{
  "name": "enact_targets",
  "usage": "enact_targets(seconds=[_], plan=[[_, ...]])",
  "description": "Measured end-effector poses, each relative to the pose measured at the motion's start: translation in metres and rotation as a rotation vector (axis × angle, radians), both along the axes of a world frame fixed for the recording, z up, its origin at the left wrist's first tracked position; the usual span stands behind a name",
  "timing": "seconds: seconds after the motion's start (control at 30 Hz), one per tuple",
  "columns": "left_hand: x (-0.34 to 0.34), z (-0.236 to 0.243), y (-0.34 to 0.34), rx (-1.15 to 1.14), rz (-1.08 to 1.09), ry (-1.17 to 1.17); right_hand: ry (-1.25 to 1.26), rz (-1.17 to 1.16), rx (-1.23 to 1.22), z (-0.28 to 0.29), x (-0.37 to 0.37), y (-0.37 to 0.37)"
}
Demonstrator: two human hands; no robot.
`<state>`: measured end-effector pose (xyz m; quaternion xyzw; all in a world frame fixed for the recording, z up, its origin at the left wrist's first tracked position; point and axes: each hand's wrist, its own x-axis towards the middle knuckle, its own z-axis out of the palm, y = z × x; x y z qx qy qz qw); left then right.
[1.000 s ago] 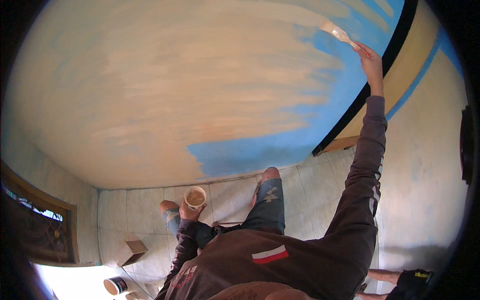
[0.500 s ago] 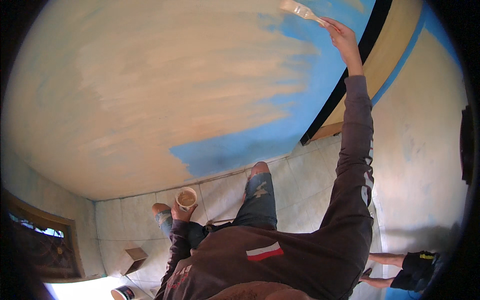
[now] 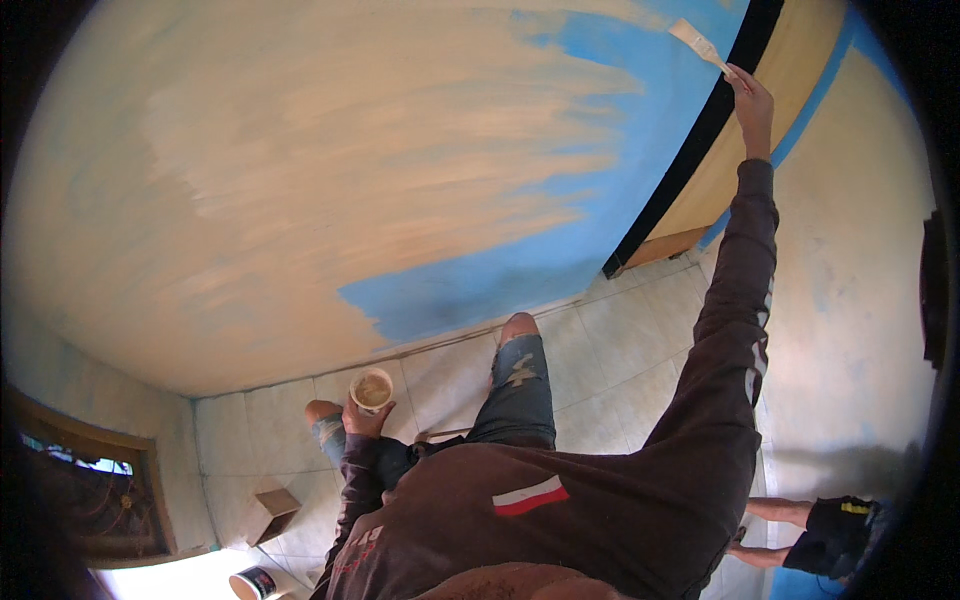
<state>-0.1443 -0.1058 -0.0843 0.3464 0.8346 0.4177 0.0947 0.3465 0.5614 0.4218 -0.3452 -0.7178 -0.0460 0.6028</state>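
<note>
My right hand (image 3: 752,105) is raised at the upper right, fingers closed round the handle of a paintbrush (image 3: 698,45). Its wide, pale bristles point up and left, over the blue part of the wall near a black upright edge (image 3: 690,150); whether they touch the wall I cannot tell. Low on the left, beside my knee, my left hand (image 3: 362,420) grips a small white tub (image 3: 372,390) of beige paint. The wall (image 3: 330,180) in front is mostly streaky beige, with blue (image 3: 470,295) showing along its right side and lower edge.
A brown wooden box (image 3: 270,515) and a white-and-black bucket (image 3: 252,583) are on the tiled floor (image 3: 590,340) at lower left, near a wood-framed opening (image 3: 90,490). Another person's legs (image 3: 785,530), in dark shorts, show at lower right. A beige door-like panel (image 3: 735,170) adjoins the black edge.
My right hand has moved right and down with the paintbrush, bringing the bristles from the top edge toward the black edge. My left hand still holds the tub in nearly the same place.
</note>
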Motion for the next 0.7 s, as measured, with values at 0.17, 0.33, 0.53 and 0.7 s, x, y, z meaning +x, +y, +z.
enact_targets(seconds=[0.17,0.33,0.53,0.7], plan=[[-0.002,-0.004,-0.003,0.013,-0.030,0.031,-0.150,-0.613,0.173,0.000,-0.046,-0.033],[-0.003,0.001,-0.003,-0.021,-0.006,0.041,-0.285,-0.581,0.225,0.007,-0.150,-0.081],[-0.001,0.006,0.001,-0.065,-0.011,-0.010,-0.103,-0.228,0.391,0.020,-0.229,-0.182],[0.001,-0.005,-0.003,-0.084,0.028,0.027,-0.051,0.111,0.141,0.037,-0.233,-0.269]])
